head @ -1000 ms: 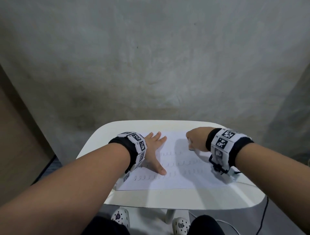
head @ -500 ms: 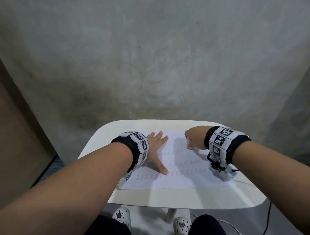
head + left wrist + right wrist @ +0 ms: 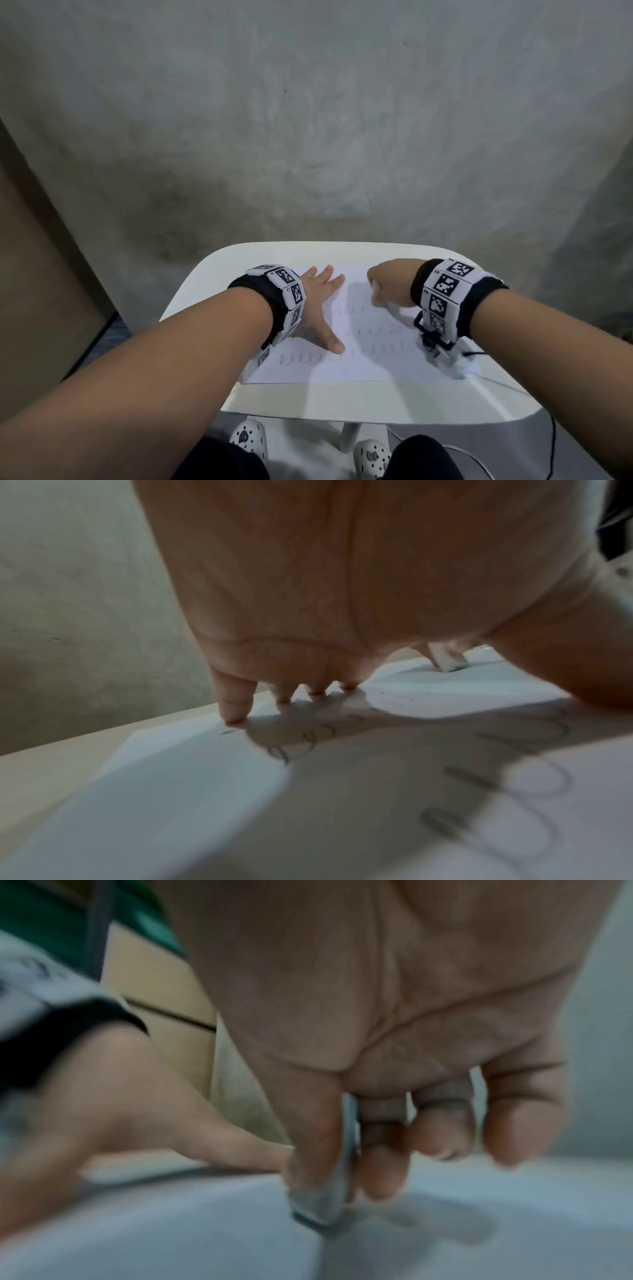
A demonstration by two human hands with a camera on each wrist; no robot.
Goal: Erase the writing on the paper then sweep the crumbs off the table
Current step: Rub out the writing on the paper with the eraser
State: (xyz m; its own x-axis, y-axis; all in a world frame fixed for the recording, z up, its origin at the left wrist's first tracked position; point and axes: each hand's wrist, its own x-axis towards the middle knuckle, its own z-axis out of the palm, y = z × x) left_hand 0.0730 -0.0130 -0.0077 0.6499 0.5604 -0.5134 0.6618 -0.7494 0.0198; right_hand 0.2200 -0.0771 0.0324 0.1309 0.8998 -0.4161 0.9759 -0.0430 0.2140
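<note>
White eraser [image 3: 322,1208] upright, tip down on paper [image 3: 356,370], pinched by right hand [image 3: 388,282]; left hand [image 3: 317,308] flat, fingers straight

White paper [image 3: 346,363] with looped writing [image 3: 301,359], seemingly flat on table [image 3: 342,401]

The paper [image 3: 346,370] under both hands was white, with rows of pale grey looped writing [image 3: 301,359] nearest the left hand [image 3: 318,308]. The eraser [image 3: 322,1204] pinched in the right hand [image 3: 390,284] was white – grey and smudged at its tip. The table [image 3: 342,404] was cream-white. Both wrist bands [image 3: 445,298] were black, ringed with white tiles bearing black square code patterns. Behind the hands the wall [image 3: 308,120] was mottled grey, with darker brownish stains low down
</note>
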